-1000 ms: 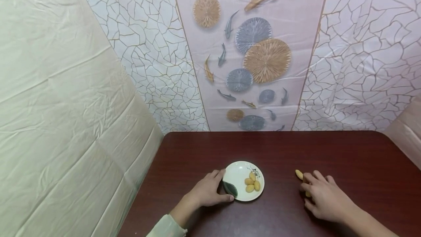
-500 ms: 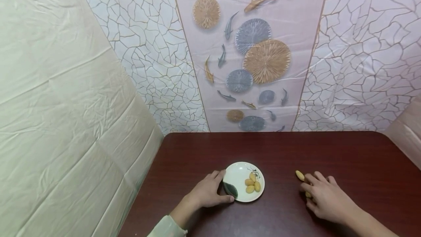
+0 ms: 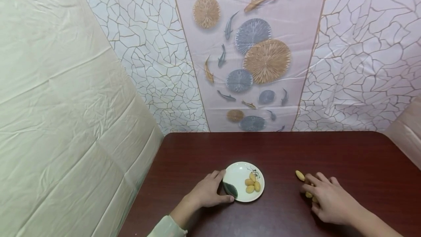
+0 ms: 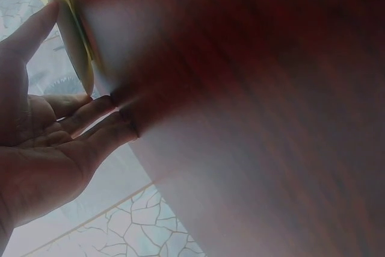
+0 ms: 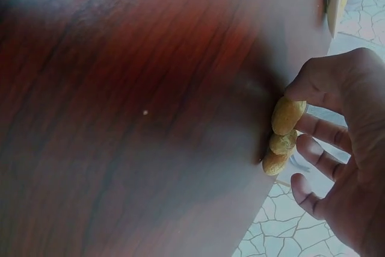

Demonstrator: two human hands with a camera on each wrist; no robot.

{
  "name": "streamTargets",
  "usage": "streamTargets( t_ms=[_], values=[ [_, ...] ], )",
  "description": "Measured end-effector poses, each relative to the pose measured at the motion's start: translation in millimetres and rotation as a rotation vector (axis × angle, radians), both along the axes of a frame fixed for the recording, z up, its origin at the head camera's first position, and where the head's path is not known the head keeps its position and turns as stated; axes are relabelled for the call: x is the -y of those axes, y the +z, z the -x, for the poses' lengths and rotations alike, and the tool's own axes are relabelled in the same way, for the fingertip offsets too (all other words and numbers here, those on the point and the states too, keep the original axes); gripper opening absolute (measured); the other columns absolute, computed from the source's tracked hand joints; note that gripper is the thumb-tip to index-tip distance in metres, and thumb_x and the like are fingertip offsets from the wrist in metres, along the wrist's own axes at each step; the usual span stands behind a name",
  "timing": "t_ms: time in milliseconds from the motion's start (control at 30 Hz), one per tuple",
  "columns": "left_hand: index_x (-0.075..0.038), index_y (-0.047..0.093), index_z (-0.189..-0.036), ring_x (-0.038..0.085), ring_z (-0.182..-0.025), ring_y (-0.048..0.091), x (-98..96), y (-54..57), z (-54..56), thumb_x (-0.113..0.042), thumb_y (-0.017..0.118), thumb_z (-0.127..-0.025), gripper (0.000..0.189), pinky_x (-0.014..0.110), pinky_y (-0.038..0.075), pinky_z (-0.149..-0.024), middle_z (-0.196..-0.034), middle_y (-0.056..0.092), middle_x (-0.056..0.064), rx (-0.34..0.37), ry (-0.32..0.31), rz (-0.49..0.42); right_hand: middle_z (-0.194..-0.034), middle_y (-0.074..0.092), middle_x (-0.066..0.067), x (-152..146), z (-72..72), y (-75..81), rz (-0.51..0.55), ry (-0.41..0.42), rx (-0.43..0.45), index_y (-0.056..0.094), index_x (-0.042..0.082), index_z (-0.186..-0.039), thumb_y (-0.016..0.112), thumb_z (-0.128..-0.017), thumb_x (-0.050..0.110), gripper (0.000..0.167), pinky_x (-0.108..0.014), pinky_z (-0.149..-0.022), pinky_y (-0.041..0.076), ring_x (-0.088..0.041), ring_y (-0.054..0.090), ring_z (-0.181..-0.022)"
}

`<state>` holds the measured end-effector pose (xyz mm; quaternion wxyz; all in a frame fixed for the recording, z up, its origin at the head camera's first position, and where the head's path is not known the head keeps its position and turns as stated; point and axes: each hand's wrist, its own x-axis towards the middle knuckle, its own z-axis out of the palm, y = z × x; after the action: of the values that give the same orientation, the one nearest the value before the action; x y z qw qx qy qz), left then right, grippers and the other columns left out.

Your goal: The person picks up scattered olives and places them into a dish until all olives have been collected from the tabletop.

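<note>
Head view: on a dark red-brown wooden table [image 3: 273, 149], before a wall cloth [image 3: 297, 21] printed with fish and round motifs, a white plate [image 3: 236, 175] sits left of centre, with a dark green patch at its near-left side and a printed sprig at its far right. Four yellow oval pieces [image 3: 250, 188] lie clustered on its right half. The left hand [image 3: 206, 192], in a pale green sleeve [image 3: 168, 226], rests at the plate's left rim, thumb near, fingers far. Well apart to the right, the right hand [image 3: 332, 198] bends down over more such pieces; a single piece [image 3: 300, 175] lies just beyond its fingertips.

Left wrist view: the plate appears edge-on, the thumb against its rim and spread from the loosely bent fingers; which fingertips touch it cannot be told.

Right wrist view: three ovals stand in a row; thumb and forefinger pinch the end piece [image 5: 288, 116], the other fingers apart. A pale speck [image 5: 145, 112] marks the table.
</note>
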<state>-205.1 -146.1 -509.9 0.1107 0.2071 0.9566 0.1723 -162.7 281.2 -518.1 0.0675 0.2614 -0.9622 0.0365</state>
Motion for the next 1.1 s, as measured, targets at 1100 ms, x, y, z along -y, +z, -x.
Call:
streamTargets(
  t_ms=[1100],
  values=[
    [-0.013,0.037,-0.173,0.033,-0.154,0.052,-0.4,-7.2,0.9,-0.068,0.082,-0.09,0.109,0.053,0.054,-0.117,-0.167,0.052,0.01,-0.019,-0.004,0.003,-0.117,0.073,0.001,-7,1.7,-13.2,0.047,0.081,-0.266,0.078,0.029,-0.103,0.095,-0.071,0.017,0.038,-0.034,-0.069,0.036,-0.016,0.055,-0.096]
  ],
)
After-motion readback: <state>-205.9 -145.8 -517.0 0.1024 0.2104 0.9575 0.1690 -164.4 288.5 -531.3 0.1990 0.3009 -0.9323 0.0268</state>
